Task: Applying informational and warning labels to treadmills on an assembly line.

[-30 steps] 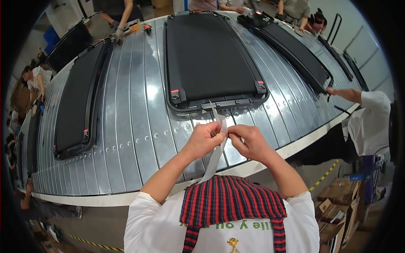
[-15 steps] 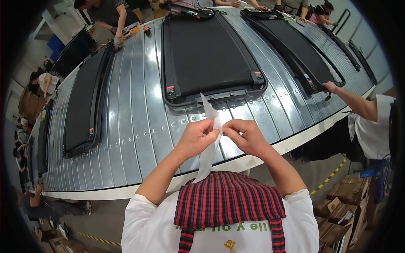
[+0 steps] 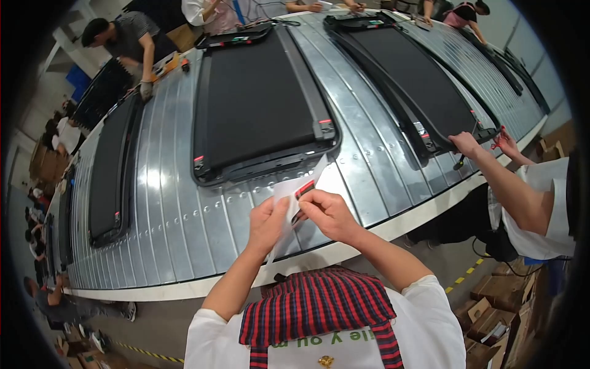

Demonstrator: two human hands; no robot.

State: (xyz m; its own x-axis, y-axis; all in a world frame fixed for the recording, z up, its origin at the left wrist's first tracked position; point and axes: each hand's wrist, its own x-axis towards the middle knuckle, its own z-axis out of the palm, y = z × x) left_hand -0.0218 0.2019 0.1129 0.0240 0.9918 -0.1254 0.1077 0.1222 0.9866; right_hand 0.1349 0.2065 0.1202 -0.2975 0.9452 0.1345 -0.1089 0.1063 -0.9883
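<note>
Above the near edge of the metal-slatted conveyor [image 3: 178, 215], both my hands meet at a thin white sheet [image 3: 284, 188]. My left hand [image 3: 265, 225] pinches the sheet between thumb and fingers. My right hand [image 3: 332, 214] is closed on a small black-and-red sticker [image 3: 304, 189], which stands out from the sheet's right side; whether it still clings there I cannot tell. Just beyond my hands lies a large black framed panel [image 3: 261, 98], with small red-marked labels at its near corners. Neither hand touches this panel.
More black panels lie to the left [image 3: 114, 175] and right [image 3: 409, 74]. On my right a co-worker's hand [image 3: 465, 144] rests on the right panel's frame; the other holds a red-handled tool [image 3: 499, 138]. Cardboard boxes [image 3: 501, 292] stand on the floor at right.
The black-and-red sticker now shows in my right fingers, lifted from the white sheet. The panels have shifted left in view. The co-worker's second hand with the red-handled tool has come into sight.
</note>
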